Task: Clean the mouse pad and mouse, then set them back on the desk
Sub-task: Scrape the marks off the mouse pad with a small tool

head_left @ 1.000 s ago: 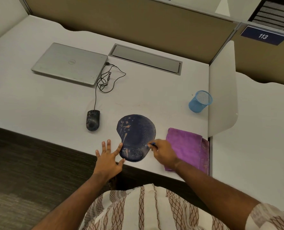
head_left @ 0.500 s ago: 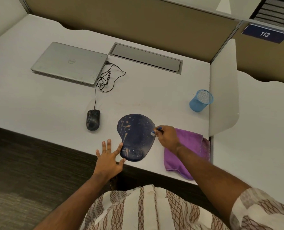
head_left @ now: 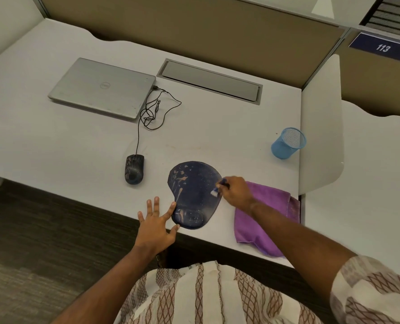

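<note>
- A pale grey desk [head_left: 54, 141] in an office cubicle with tan partition walls; dark carpet shows below its front edge.
- A closed silver laptop [head_left: 103, 87] lies far behind and left of the mouse pad.
- The black mouse [head_left: 134, 169] sits just left of the mouse pad, apart from it and smeared with dust, its cord running back to the laptop. It looks uncleaned.
- The left hand [head_left: 155, 226] lies flat at the mouse pad's lower left, fingers straight and spread, holding nothing. The forefinger tip touches the pad's edge and the thumb reaches toward its wrist rest.
- The dark blue mouse pad [head_left: 194, 192] lies flat near the desk's front edge, with pale flakes thickest on its left half.
- The right hand [head_left: 235, 191] is at the mouse pad's right edge, fingers curled and pinching a small blue brush [head_left: 219, 188] whose white bristles meet the pad.
- A purple cloth [head_left: 264, 220] lies just right of the mouse pad, partly under the right forearm.
- A blue mesh cup [head_left: 288, 143] stands well behind and right of the mouse pad.
- Risks, as I judge them: the left hand steadies the pad only at its rim, so a firm stroke could skid it toward the front edge. Sweeping rightward would put dirt on the cloth, and sweeping leftward would push it toward the mouse.
</note>
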Motion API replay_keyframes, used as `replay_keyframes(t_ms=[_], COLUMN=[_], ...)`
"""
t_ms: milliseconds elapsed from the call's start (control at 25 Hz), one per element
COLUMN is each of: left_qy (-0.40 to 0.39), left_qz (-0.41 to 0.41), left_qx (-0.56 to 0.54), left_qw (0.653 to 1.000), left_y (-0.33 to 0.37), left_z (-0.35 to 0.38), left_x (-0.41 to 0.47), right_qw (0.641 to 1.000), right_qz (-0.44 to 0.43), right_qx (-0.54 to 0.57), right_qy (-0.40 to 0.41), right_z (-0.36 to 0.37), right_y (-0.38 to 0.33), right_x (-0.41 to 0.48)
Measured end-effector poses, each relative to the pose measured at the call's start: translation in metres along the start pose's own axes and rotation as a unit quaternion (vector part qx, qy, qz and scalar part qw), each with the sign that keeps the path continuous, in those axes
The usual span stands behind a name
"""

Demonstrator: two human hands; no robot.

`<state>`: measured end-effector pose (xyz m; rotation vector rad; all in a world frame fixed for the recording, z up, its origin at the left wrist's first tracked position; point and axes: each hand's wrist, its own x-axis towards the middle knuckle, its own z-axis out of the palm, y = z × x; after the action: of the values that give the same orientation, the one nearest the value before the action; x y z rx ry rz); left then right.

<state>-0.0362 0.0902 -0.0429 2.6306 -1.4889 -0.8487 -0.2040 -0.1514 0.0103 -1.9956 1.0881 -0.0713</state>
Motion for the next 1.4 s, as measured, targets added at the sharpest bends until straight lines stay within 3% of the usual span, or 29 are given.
replay_keyframes(t_ms=[200, 280, 480, 600, 680, 920, 1120, 1280, 1400], left_qy=[-0.003, -0.001, 0.002, 0.0, 0.0, 0.001, 0.002, -0.002, -0.001], left_qz=[-0.001, 0.0, 0.001, 0.002, 0.002, -0.003, 0.0, -0.004, -0.003], left_qx=[-0.002, -0.005, -0.001, -0.002, -0.006, -0.002, -0.003, 0.008, 0.009], left_qw=[1.0, 1.0, 1.0, 1.0, 1.0, 1.0, 1.0, 1.0, 1.0], left_y=[0.0, -0.001, -0.001, 0.0, -0.001, 0.0, -0.001, 0.001, 0.002], left_z=[0.0, 0.0, 0.0, 0.001, 0.002, 0.0, 0.001, 0.001, -0.001], left_x=[-0.001, -0.001, -0.001, 0.001, 0.001, -0.001, 0.0, 0.001, 0.001], right_qw=[0.996, 0.998, 0.991, 0.994, 0.992, 0.982, 0.994, 0.986, 0.989], right_qz=[0.011, -0.022, -0.039, -0.039, -0.028, -0.02, -0.037, -0.014, -0.037], right_qx=[0.001, 0.005, 0.018, 0.085, 0.106, -0.065, 0.029, -0.072, -0.071], right_qy=[0.088, 0.058, -0.124, -0.06, -0.061, -0.175, -0.103, -0.149, -0.126], right_z=[-0.012, -0.003, 0.025, 0.02, 0.019, 0.013, 0.018, 0.019, 0.011], right_y=[0.001, -0.003, -0.013, -0.022, -0.027, -0.016, -0.031, -0.015, -0.02], right_x=[0.027, 0.008, -0.065, -0.055, -0.043, -0.036, -0.038, -0.043, -0.041])
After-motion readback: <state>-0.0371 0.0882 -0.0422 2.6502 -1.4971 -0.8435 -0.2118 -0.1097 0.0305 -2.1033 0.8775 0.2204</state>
